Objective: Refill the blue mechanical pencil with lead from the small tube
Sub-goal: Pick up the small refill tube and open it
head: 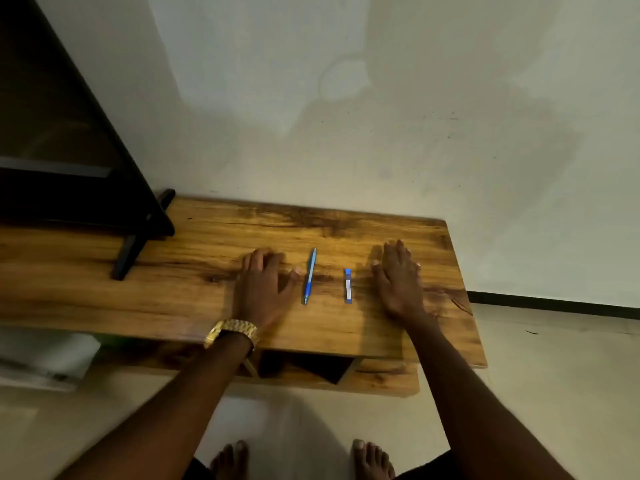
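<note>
No text, brand, number or sign can be read anywhere in the view, since the pale label band on the small tube (348,286) is too small and blurred for any print to be made out, and no marking can be discerned on the blue mechanical pencil (309,277).

Both hands lie flat, palms down, on the brown wooden table (214,306). Between them, a slim blue mechanical pencil (309,276) and a small blue-capped lead tube (348,286) lie side by side, apart. The left hand (265,285), its wrist bearing a gold metal watch (235,332), lies just beside the pencil; the right hand (398,278) lies near the table's right edge.
</note>
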